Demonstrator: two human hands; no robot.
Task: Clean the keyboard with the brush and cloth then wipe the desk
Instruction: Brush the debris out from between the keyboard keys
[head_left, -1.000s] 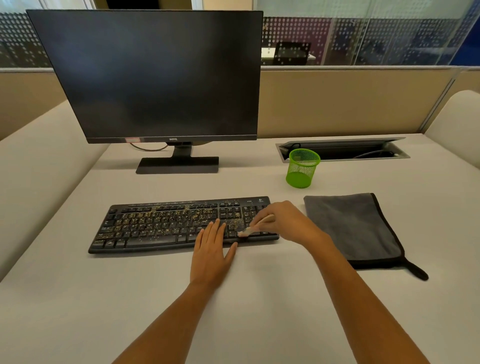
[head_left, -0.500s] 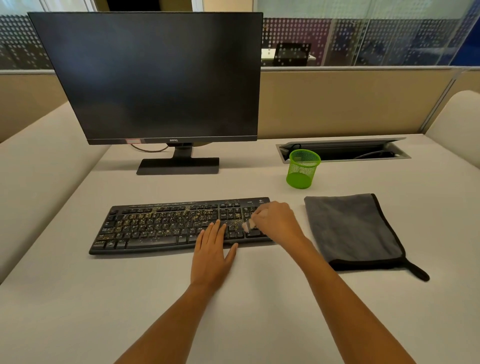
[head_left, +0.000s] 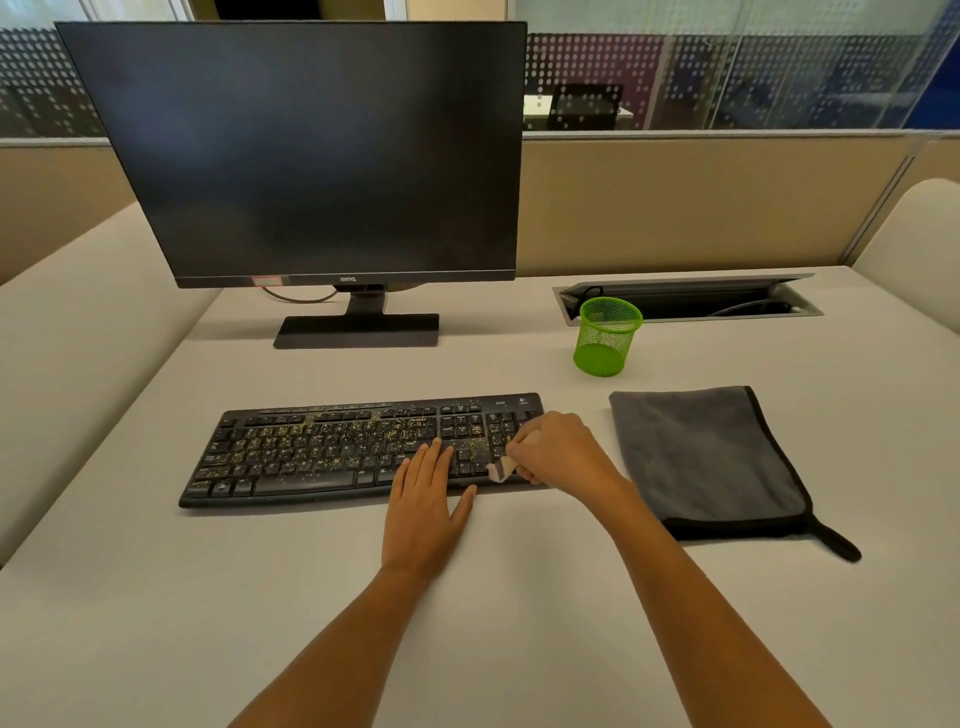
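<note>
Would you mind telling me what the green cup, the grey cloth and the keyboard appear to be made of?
Green cup: probably painted metal mesh, since its wall is a fine see-through grid. Cloth: soft matt fabric, likely microfibre, with a fuzzy nap and stitched black edging. Keyboard: seemingly matt black plastic, with moulded keys, speckled with yellowish crumbs.

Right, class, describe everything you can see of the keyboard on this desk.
The keyboard is black, full-size and plastic-looking, with a number pad and a small logo at its far right corner. It lies flat on the pale desk in front of the monitor. Yellowish specks litter its main keys. The left hand rests flat across its near edge, and the right hand holds a brush to the number pad end.
</note>
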